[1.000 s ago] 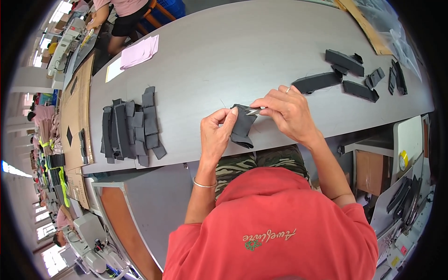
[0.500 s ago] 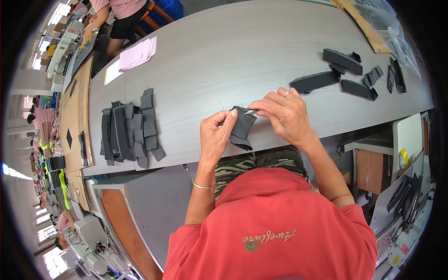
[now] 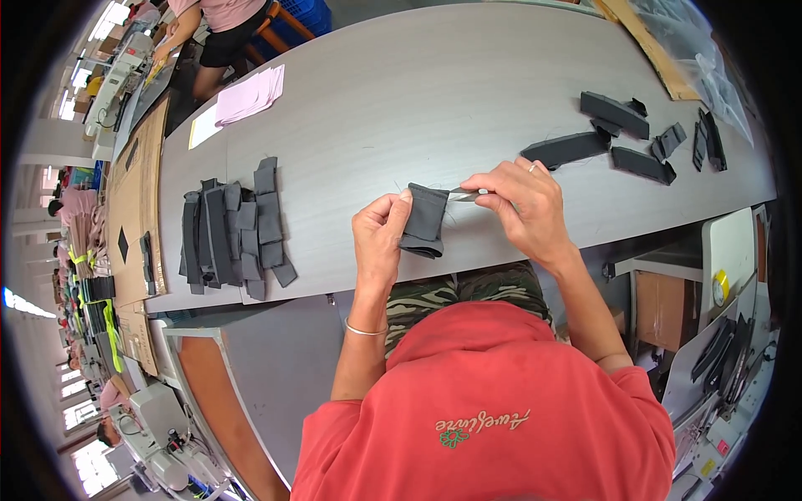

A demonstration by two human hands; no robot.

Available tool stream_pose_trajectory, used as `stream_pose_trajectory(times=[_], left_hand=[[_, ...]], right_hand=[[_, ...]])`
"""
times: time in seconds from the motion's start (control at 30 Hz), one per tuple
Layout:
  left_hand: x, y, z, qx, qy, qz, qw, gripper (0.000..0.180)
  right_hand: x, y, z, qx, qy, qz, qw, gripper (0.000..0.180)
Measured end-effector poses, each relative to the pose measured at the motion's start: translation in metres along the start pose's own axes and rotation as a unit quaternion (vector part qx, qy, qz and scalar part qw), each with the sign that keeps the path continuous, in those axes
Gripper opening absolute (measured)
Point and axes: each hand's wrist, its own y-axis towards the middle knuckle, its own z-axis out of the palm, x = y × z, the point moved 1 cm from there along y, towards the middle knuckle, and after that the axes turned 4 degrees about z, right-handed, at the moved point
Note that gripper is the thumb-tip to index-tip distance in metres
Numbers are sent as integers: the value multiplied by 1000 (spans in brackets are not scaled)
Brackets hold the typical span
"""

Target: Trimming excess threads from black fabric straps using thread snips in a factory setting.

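My left hand (image 3: pixel 381 232) pinches the left edge of a dark grey folded fabric piece (image 3: pixel 428 213) between thumb and fingers. The piece hangs over the near part of the table, its lower end folded back. Small thread snips (image 3: pixel 465 195) are gripped in my right hand (image 3: pixel 525 203); their bright pointed blades reach the fabric's upper right corner. My fingers cover most of the handle. Fine loose threads stick out around the fabric's edges.
A stack of dark fabric strips (image 3: pixel 219 234) lies on the grey table (image 3: pixel 376 100) at left. Several folded dark pieces (image 3: pixel 614 114) are scattered at right. Pink sheets (image 3: pixel 251 93) lie far left. Another person (image 3: pixel 225 33) works beyond the table's far left edge.
The fabric piece has turned to show its flat face more fully and shifted slightly left. My right hand with the snips has drawn a little to the right, away from my left.
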Motion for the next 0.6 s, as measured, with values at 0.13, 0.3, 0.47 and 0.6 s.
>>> stream_pose_trajectory(times=[0.13, 0.3, 0.47, 0.6], left_hand=[[0, 1, 1, -1, -31, -6, 999, 29], [-2, 2, 2, -2, -26, 0, 1000, 30], [-2, 0, 1, -4, -39, -12, 999, 31], [-3, 0, 3, -5, -35, -21, 999, 31]], right_hand=[[2, 0, -1, 4, -26, -21, 999, 18], [3, 2, 1, -14, -39, -43, 998, 17], [5, 3, 3, -19, -39, -54, 998, 18], [4, 2, 6, -29, -54, -56, 997, 16]])
